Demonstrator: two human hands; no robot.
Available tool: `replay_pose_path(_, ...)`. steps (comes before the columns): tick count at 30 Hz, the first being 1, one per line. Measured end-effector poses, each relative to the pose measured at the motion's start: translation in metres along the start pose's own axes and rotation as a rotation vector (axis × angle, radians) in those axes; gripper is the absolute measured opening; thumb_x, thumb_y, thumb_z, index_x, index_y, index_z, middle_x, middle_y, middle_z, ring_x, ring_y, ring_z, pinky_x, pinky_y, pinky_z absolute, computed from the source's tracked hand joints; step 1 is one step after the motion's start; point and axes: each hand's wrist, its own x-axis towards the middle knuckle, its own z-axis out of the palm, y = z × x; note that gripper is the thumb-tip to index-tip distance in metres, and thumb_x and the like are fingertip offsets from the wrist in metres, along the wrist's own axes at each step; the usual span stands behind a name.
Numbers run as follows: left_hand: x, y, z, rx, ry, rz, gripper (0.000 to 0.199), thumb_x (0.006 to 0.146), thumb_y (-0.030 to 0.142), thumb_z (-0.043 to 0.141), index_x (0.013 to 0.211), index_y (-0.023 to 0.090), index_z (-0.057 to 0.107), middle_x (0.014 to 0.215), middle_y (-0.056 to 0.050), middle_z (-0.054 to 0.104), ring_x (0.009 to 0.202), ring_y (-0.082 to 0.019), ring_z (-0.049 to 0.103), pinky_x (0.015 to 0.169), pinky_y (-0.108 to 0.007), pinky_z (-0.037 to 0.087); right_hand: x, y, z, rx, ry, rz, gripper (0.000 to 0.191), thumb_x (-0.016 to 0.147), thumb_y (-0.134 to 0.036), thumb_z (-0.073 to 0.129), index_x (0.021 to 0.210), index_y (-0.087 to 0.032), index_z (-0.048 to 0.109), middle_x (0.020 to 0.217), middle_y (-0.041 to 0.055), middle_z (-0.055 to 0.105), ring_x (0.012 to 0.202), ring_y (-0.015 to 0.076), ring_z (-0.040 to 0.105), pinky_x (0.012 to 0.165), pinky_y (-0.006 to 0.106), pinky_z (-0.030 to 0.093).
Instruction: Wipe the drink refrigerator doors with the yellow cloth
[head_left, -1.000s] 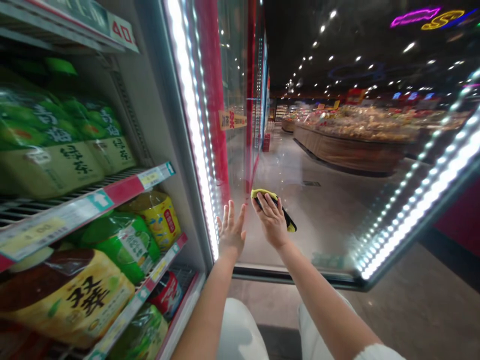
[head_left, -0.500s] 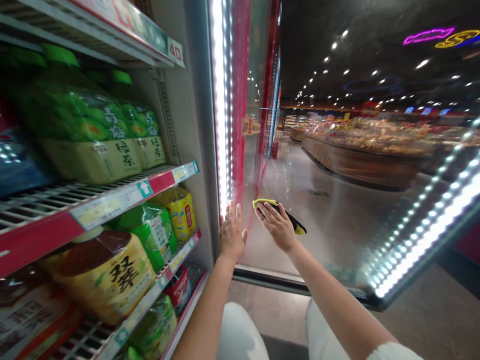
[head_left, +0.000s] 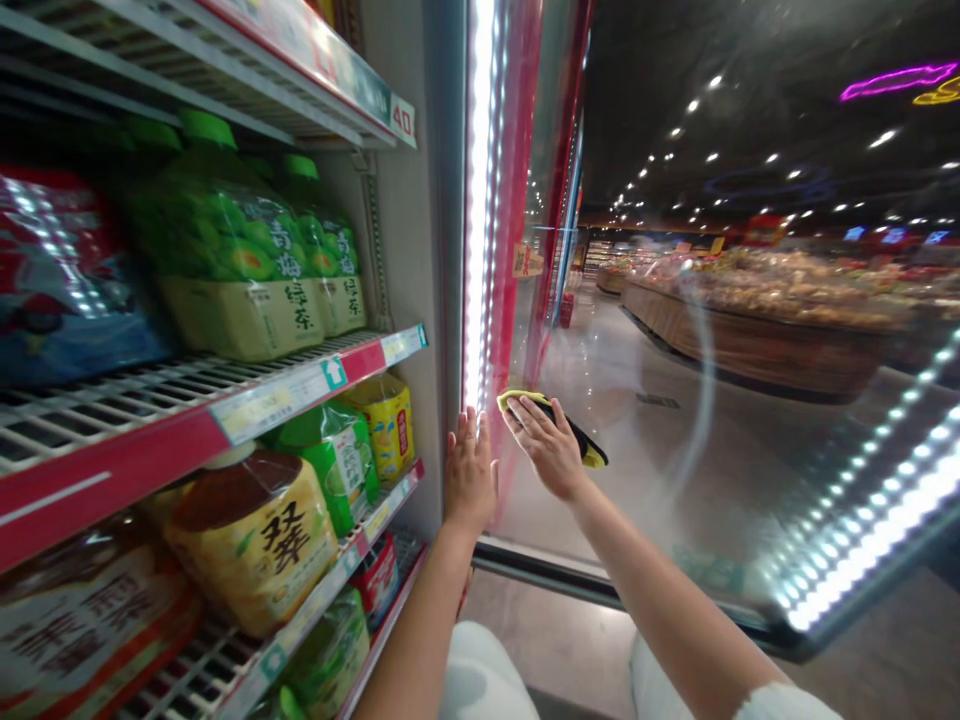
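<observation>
A black cloth with yellow edges [head_left: 589, 447] lies against the glass door [head_left: 645, 470], under my right hand [head_left: 551, 445], whose fingers press it flat to the pane. My left hand [head_left: 471, 472] rests upright with fingers stretched at the hinge side of the door, by the foot of the bright light strip [head_left: 480, 250]. Nothing shows in it; its palm is turned away from view. The door stands open, and its lower frame [head_left: 555, 575] runs below both hands.
On the left, cooler shelves [head_left: 300, 385] hold green tea bottles [head_left: 255, 270], a brown-and-yellow bottle [head_left: 259, 540] and several packs. A second light strip [head_left: 877, 530] lines the door's far edge. Through the glass, a wooden produce stand [head_left: 735, 335] is seen.
The view has shifted left, so shelves and door appear further right. My right hand and the cloth have moved slightly left on the glass. My left hand stays by the light strip.
</observation>
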Motion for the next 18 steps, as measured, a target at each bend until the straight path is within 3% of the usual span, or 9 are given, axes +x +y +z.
replay_pose_path(4,0.002,-0.006,-0.001,-0.01,-0.006,-0.017,0.084,0.093,0.013,0.05,0.165,0.016,0.006,0.171,-0.017,0.018,0.158,-0.03,0.018,0.125,-0.053,0.031,0.025,0.01,-0.01,-0.008,0.066,0.103,0.054,0.106,-0.016,0.041,0.158,-0.031,0.039,0.159,0.0048,0.048,0.149,0.021,0.042,0.131,0.053,0.006)
replay_pose_path(7,0.005,-0.005,-0.001,-0.011,-0.006,-0.028,0.084,0.093,0.013,0.049,0.165,0.018,0.006,0.171,-0.016,0.019,0.158,-0.029,0.017,0.126,-0.052,0.03,0.044,0.007,-0.006,0.009,0.064,0.105,0.053,0.106,-0.016,0.041,0.157,-0.029,0.04,0.161,0.0047,0.046,0.151,0.0223,0.039,0.131,0.055,0.008)
replay_pose_path(12,0.002,0.0,-0.005,0.011,-0.005,-0.027,0.082,0.095,0.012,0.046,0.165,0.017,0.005,0.171,-0.016,0.018,0.158,-0.028,0.017,0.126,-0.05,0.03,0.024,0.004,-0.001,0.04,-0.07,-0.173,0.056,0.104,-0.015,0.046,0.157,-0.029,0.04,0.157,0.0045,0.052,0.146,0.02,0.047,0.129,0.052,0.022)
replay_pose_path(14,-0.002,0.0,-0.004,0.018,-0.011,-0.031,0.081,0.094,0.012,0.046,0.165,0.016,0.007,0.171,-0.016,0.019,0.158,-0.028,0.016,0.126,-0.05,0.03,0.02,0.008,-0.005,0.039,-0.085,-0.253,0.056,0.103,-0.013,0.047,0.156,-0.031,0.042,0.154,0.0034,0.055,0.144,0.0193,0.05,0.129,0.053,0.023)
replay_pose_path(18,-0.007,-0.003,0.0,0.019,-0.012,-0.063,0.082,0.093,0.01,0.046,0.165,0.016,0.008,0.171,-0.015,0.02,0.158,-0.027,0.018,0.126,-0.05,0.029,0.048,0.011,-0.012,0.023,-0.029,-0.115,0.051,0.105,-0.015,0.045,0.153,-0.031,0.046,0.159,0.0031,0.049,0.149,0.0225,0.043,0.13,0.059,0.015)
